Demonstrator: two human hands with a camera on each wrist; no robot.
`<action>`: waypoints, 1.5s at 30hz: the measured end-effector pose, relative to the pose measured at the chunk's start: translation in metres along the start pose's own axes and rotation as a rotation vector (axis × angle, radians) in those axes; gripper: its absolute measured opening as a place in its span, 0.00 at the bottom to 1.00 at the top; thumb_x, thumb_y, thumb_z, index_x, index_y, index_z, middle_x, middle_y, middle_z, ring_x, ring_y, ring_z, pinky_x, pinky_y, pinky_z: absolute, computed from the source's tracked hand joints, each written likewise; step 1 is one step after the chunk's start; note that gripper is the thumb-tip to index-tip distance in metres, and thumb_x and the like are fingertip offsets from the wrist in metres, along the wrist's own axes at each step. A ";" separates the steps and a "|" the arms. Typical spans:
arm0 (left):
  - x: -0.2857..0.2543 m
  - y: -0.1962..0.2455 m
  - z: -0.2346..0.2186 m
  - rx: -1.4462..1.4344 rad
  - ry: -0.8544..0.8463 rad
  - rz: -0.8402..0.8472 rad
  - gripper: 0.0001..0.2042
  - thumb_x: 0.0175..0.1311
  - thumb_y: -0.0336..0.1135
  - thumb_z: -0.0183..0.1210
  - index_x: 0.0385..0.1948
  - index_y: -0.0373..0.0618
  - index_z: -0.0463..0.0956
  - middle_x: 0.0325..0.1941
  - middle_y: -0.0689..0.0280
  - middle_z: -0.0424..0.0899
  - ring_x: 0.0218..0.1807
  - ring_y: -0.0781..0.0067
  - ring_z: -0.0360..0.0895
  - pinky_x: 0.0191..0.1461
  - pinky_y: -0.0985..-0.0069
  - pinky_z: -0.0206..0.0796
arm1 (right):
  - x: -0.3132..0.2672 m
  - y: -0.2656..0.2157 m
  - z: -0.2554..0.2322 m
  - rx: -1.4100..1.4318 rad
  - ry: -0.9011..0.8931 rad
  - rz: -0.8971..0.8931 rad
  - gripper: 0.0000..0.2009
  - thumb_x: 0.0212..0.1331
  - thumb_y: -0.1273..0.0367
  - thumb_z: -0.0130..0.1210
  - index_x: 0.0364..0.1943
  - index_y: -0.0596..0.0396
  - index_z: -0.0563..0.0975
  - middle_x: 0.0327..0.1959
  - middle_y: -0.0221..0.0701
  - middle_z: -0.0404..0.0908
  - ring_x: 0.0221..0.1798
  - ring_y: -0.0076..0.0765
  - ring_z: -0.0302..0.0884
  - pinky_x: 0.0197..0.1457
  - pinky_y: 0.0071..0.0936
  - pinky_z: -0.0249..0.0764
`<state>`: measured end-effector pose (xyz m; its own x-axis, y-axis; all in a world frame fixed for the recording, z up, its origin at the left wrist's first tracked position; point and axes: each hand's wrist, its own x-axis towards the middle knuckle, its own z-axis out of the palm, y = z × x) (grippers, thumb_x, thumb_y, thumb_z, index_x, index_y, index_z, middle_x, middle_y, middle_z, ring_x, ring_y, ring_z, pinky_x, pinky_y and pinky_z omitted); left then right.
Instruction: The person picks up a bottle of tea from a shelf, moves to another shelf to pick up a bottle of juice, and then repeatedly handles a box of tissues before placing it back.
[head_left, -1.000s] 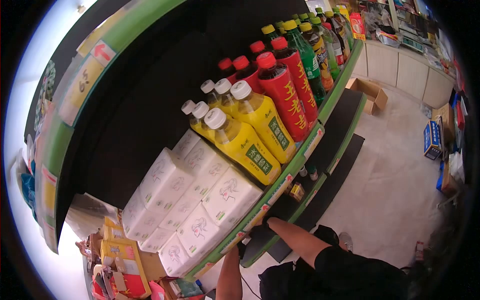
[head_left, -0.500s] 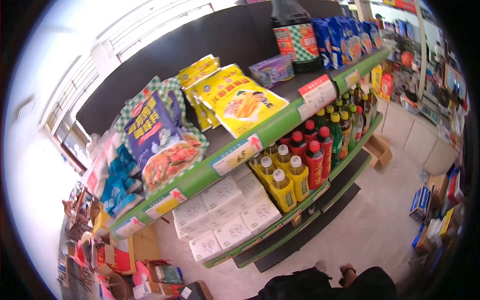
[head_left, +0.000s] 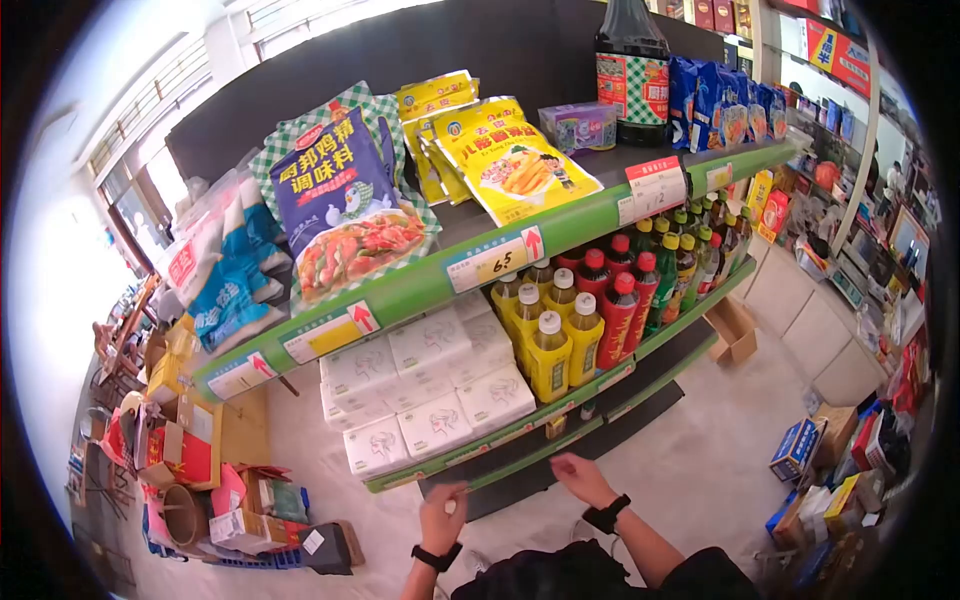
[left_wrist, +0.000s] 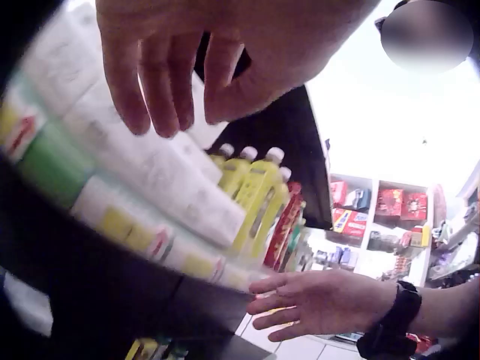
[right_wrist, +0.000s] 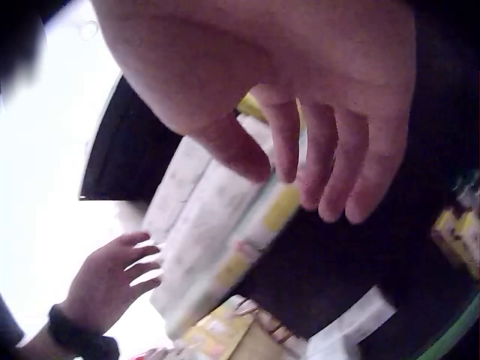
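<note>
My left hand (head_left: 441, 518) hangs in front of the shelf rack, below the white tissue packs (head_left: 437, 422). To its right, my right hand (head_left: 587, 482) is raised before the dark lower shelf (head_left: 510, 488). Both hold nothing and are apart from each other, with black bands on the wrists. In the left wrist view the left hand's fingers (left_wrist: 155, 90) droop loosely, and the right hand's fingers are spread. The right wrist view shows the right hand's fingers (right_wrist: 337, 161) relaxed too. Yellow drink bottles (head_left: 549, 362) stand beside the tissue packs, then red bottles (head_left: 618, 318).
On the upper shelf lie a purple seasoning bag (head_left: 340, 205), yellow packets (head_left: 515, 165), a purple box (head_left: 578, 128) and a dark sauce bottle (head_left: 632, 85). Boxes and a basket (head_left: 185, 515) crowd the floor at left. A cardboard box (head_left: 733, 332) and a blue box (head_left: 796, 447) stand right.
The head view has risen and drawn back from the lower shelves, bringing the upper shelf into sight. Both hands, earlier by the lower shelf edge, are now in front of the rack.
</note>
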<state>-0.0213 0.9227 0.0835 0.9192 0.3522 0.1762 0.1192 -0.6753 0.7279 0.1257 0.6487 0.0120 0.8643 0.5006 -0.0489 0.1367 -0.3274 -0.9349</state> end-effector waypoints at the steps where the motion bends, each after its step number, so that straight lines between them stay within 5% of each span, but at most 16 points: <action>1: 0.025 0.043 -0.016 -0.117 0.258 0.166 0.05 0.57 0.28 0.60 0.34 0.41 0.81 0.33 0.58 0.84 0.36 0.55 0.81 0.43 0.68 0.72 | 0.014 -0.044 -0.002 0.152 0.000 -0.044 0.13 0.61 0.70 0.54 0.49 0.58 0.77 0.42 0.38 0.82 0.47 0.38 0.81 0.50 0.31 0.77; 3: 0.042 0.069 -0.039 -0.102 0.401 0.260 0.09 0.54 0.24 0.60 0.37 0.41 0.81 0.41 0.56 0.82 0.45 0.54 0.80 0.51 0.65 0.70 | 0.022 -0.100 -0.002 0.225 -0.095 -0.102 0.15 0.61 0.72 0.57 0.52 0.59 0.76 0.48 0.36 0.81 0.51 0.31 0.79 0.51 0.28 0.77; 6: 0.048 0.076 -0.062 0.022 0.634 0.158 0.13 0.54 0.25 0.60 0.43 0.41 0.79 0.53 0.51 0.77 0.57 0.49 0.73 0.62 0.60 0.63 | 0.029 -0.141 0.017 0.239 -0.142 -0.250 0.20 0.62 0.71 0.57 0.58 0.58 0.72 0.58 0.37 0.76 0.57 0.33 0.77 0.55 0.30 0.77; 10: 0.039 0.032 -0.074 0.046 0.678 -0.110 0.26 0.54 0.26 0.61 0.58 0.41 0.69 0.66 0.46 0.64 0.68 0.44 0.60 0.71 0.57 0.51 | 0.037 -0.164 0.058 0.363 -0.281 -0.298 0.25 0.62 0.70 0.57 0.64 0.56 0.67 0.64 0.38 0.69 0.63 0.35 0.71 0.60 0.31 0.75; 13: 0.030 -0.004 -0.077 0.136 0.648 -0.176 0.28 0.55 0.28 0.62 0.61 0.39 0.67 0.63 0.48 0.67 0.69 0.45 0.61 0.71 0.57 0.51 | 0.041 -0.175 0.093 0.362 -0.410 -0.312 0.26 0.63 0.70 0.56 0.66 0.54 0.66 0.68 0.37 0.65 0.68 0.36 0.66 0.62 0.32 0.74; 16: 0.027 -0.024 -0.079 -0.135 0.568 -0.164 0.30 0.55 0.29 0.64 0.62 0.39 0.66 0.60 0.49 0.70 0.65 0.48 0.65 0.69 0.59 0.54 | 0.044 -0.189 0.119 0.358 -0.507 -0.319 0.27 0.62 0.69 0.57 0.67 0.51 0.66 0.75 0.38 0.54 0.75 0.41 0.55 0.67 0.36 0.68; 25: 0.031 -0.027 -0.078 -0.180 0.590 -0.109 0.32 0.50 0.25 0.65 0.63 0.40 0.67 0.53 0.53 0.74 0.56 0.55 0.73 0.59 0.65 0.65 | 0.044 -0.190 0.159 0.246 -0.423 -0.391 0.36 0.56 0.65 0.62 0.71 0.50 0.60 0.77 0.51 0.40 0.79 0.51 0.42 0.74 0.38 0.55; 39: 0.031 -0.018 -0.097 -0.355 0.650 -0.059 0.26 0.53 0.22 0.63 0.58 0.41 0.73 0.51 0.60 0.76 0.54 0.67 0.74 0.56 0.67 0.69 | 0.055 -0.195 0.167 0.514 -0.452 -0.243 0.25 0.56 0.73 0.62 0.60 0.50 0.73 0.77 0.44 0.44 0.79 0.40 0.43 0.73 0.35 0.59; 45: 0.039 -0.008 -0.099 -0.490 0.779 -0.177 0.14 0.55 0.24 0.65 0.44 0.43 0.80 0.42 0.66 0.75 0.48 0.74 0.74 0.52 0.71 0.70 | 0.052 -0.192 0.171 0.563 -0.438 -0.252 0.24 0.56 0.75 0.61 0.59 0.52 0.74 0.77 0.45 0.43 0.79 0.39 0.42 0.73 0.34 0.59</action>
<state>-0.0237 1.0060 0.1506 0.3715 0.8781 0.3016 -0.1012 -0.2846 0.9533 0.0620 0.8748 0.1290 0.5525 0.8172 0.1644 -0.0646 0.2386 -0.9690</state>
